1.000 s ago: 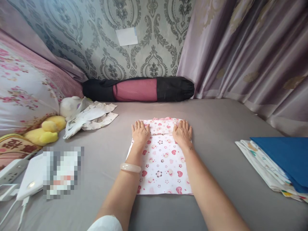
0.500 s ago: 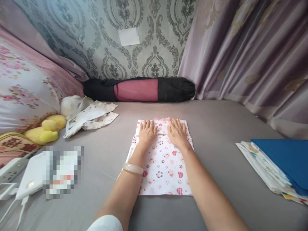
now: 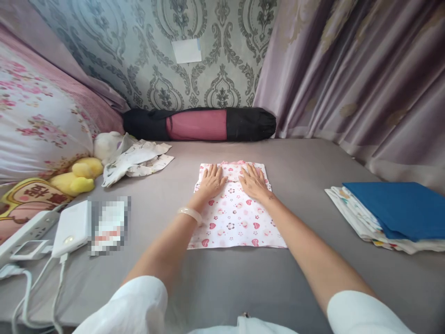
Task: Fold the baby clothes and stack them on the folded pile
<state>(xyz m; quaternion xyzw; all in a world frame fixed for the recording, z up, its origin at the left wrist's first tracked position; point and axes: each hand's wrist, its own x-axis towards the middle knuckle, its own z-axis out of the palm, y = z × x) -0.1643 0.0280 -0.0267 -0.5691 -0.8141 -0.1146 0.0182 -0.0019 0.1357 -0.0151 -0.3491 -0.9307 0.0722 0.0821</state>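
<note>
A white garment printed with red hearts and small flowers lies folded flat on the grey sheet. Its far part is turned over into a band, and a pink ruffled edge peeks out behind. My left hand rests flat with fingers spread on the left of that band. On the right of it my right hand lies palm down, fingers also apart. A pale bangle is around my left wrist.
Folded cloths with a blue one on top lie at right. At left are a crumpled cloth, yellow plush toys, a white power bank with cables and a power strip. A black and pink rolled bag lies by the wall.
The camera view has shifted, so more of the near sheet and my sleeves show. Both hands stay flat on the garment's folded band.
</note>
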